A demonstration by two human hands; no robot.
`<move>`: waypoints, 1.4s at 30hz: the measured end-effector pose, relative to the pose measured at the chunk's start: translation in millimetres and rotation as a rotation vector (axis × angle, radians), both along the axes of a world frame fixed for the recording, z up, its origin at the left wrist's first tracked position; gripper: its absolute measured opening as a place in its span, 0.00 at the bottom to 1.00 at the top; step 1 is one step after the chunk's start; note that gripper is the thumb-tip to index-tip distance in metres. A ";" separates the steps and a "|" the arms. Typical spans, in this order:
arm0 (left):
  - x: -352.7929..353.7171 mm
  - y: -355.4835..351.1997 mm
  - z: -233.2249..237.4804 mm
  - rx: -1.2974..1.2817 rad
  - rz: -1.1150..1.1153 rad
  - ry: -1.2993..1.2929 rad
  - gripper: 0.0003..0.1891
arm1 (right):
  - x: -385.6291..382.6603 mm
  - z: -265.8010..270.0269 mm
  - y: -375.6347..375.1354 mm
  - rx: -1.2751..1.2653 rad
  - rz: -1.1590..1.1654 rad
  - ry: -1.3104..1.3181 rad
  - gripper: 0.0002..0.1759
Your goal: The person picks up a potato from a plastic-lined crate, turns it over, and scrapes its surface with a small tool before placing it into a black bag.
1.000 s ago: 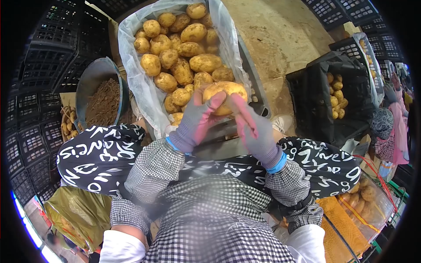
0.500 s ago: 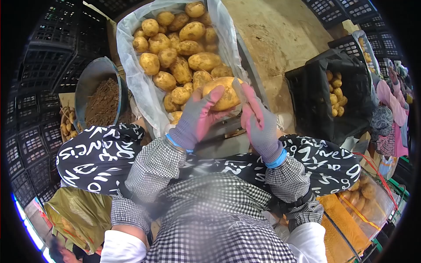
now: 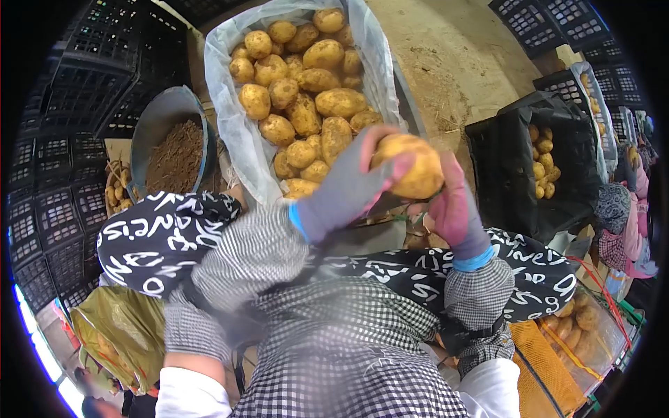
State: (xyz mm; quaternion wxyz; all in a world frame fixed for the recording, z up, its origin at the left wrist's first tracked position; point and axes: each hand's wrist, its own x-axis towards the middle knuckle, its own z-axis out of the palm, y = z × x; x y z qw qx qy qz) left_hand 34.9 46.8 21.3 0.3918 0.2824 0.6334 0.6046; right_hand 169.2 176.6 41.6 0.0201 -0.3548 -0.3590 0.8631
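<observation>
A large yellow potato (image 3: 411, 167) with dirt patches is held up just in front of the lined crate, near its lower right corner. My left hand (image 3: 355, 181), in a grey and pink glove, wraps round its left side with the thumb across the front. At the potato's right end, my right hand (image 3: 456, 209), gloved the same way, has its fingers curled against the skin. Part of the right fingers' grip is hidden behind the potato. Several loose potatoes (image 3: 303, 115) fill the crate lined with pale plastic (image 3: 233, 125).
A bucket of soil (image 3: 171, 157) stands left of the crate. To the right sits a black-lined crate (image 3: 502, 167) with potatoes. Black crates (image 3: 83, 90) are stacked along the left. Bagged potatoes (image 3: 578, 327) lie at lower right. Other people (image 3: 617, 223) are at far right.
Both hands and the potato have moved right, away from over the crate. The potato has been turned, and my right fingers are now curled rather than flat. The view has shifted slightly.
</observation>
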 end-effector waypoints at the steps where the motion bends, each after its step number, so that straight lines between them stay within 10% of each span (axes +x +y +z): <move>1: -17.6 8.8 8.0 0.020 -0.125 -0.035 0.34 | 5.7 -9.9 12.2 0.024 -0.008 0.083 0.27; 3: -56.4 31.6 23.4 0.024 -0.359 -0.209 0.33 | 15.5 -19.9 39.2 -0.044 -0.085 0.208 0.28; 9: -178.2 34.7 -157.4 -0.875 -0.791 0.915 0.38 | 47.7 -8.1 164.9 0.151 -0.557 0.315 0.23; 14: -120.8 29.1 -157.7 -0.966 -0.789 0.773 0.39 | 119.4 -105.0 325.4 0.150 -0.979 -0.062 0.21; 18: -111.0 30.2 -158.8 -0.990 -0.727 0.655 0.39 | 141.1 -142.7 317.7 1.145 -0.427 -0.725 0.22; 21: -123.5 21.7 -142.9 -0.973 -0.617 0.458 0.40 | 103.7 -101.4 274.5 1.530 -0.157 -0.593 0.23; 26: -155.8 -3.0 -144.4 -0.836 -0.192 0.263 0.45 | 25.2 -23.8 174.5 0.445 -0.545 0.254 0.18; 33: -97.0 -29.4 -13.3 -0.449 0.137 -0.163 0.46 | -9.0 -16.1 59.8 0.651 -0.021 0.151 0.21; 40: -24.5 -30.9 -0.7 -0.244 0.205 -0.579 0.44 | -23.3 -35.3 -11.2 1.009 0.244 0.099 0.47; 42: -23.3 -32.1 -13.6 -0.203 0.167 -0.557 0.40 | -20.8 -36.6 -5.4 0.857 0.210 0.038 0.36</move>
